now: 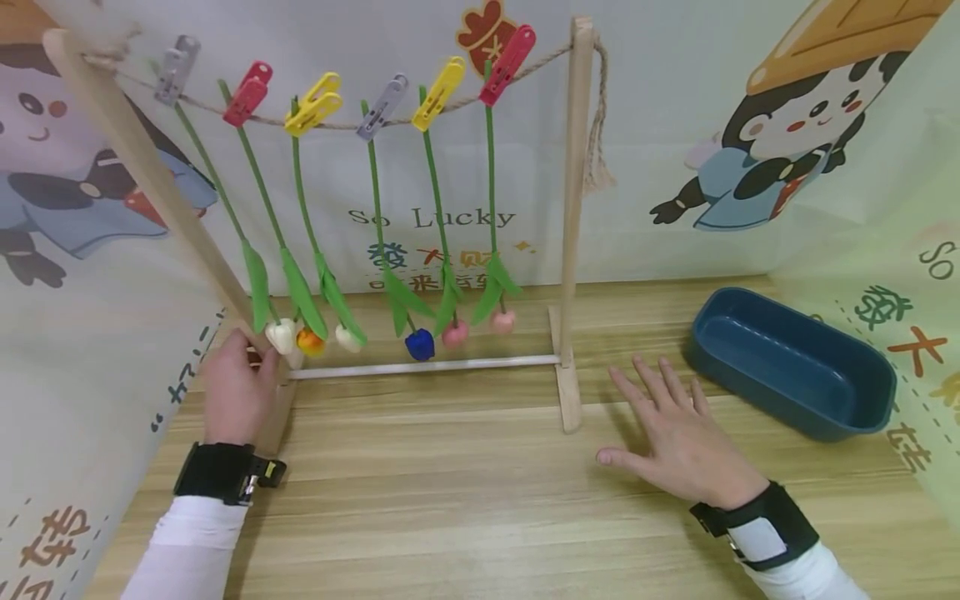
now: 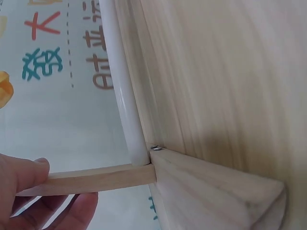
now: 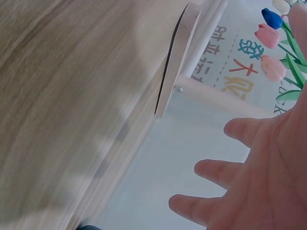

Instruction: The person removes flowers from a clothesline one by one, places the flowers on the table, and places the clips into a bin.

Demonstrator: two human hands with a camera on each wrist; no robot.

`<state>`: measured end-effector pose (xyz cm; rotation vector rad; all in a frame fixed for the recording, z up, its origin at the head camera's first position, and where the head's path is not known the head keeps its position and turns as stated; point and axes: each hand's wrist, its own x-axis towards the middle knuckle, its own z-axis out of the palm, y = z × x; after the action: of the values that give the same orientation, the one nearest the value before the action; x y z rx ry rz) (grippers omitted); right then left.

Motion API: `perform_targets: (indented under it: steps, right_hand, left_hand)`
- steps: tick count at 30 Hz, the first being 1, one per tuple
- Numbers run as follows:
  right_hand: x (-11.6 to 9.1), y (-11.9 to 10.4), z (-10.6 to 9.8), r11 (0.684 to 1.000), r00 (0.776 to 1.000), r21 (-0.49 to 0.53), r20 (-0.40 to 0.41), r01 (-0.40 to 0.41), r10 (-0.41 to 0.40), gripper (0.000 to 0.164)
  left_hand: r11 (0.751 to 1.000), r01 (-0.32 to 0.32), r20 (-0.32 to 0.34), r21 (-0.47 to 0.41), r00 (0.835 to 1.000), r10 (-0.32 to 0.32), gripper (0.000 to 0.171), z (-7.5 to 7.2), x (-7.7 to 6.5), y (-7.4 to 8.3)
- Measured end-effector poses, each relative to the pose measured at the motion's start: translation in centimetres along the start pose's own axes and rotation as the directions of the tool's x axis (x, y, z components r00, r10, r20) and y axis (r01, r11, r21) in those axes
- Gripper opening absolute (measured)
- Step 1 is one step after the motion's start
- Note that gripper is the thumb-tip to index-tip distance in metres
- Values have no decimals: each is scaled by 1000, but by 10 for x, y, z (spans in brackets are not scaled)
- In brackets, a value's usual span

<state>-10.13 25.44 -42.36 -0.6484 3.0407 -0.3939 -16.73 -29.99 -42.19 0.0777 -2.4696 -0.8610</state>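
A wooden drying rack [image 1: 572, 208] stands on the table, a rope strung between its two posts. Low on the left post [image 2: 100, 179], just above its foot, my left hand [image 1: 238, 387] holds the wood between thumb and fingers. Several artificial tulips hang upside down from the rope by clothespins, among them a blue tulip [image 1: 420, 344], an orange tulip [image 1: 310, 341] and a white tulip [image 1: 281, 336]. To the right of the rack, my right hand [image 1: 678, 437] is spread palm down with nothing in it.
A dark blue plastic basin [image 1: 795, 362] stands at the right, beyond my right hand. A white crossbar [image 1: 427, 367] joins the rack's posts near the bottom. Printed sheets [image 1: 675, 250] wall in the wooden table [image 1: 450, 500] at the back and sides.
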Motion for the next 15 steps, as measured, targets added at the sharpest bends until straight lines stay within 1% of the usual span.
perform_targets:
  steps: [6,10,15]
  right_hand:
    - [-3,-1,0,1000,1000,-4,-1,-1,1,105]
    - [-4,-1,0,1000,1000,-11,-7,2,-2,105]
    - [-6,-2,-1,1000,1000,-11,-11,4,-4,105]
  left_hand:
    - [999,-4,9,-32,1000,4,8,8,-6,10]
    - [999,-23,1,-36,1000,23,11,14,-11,19]
    - [997,-54,13,-48,998,55,13,20,-15,31]
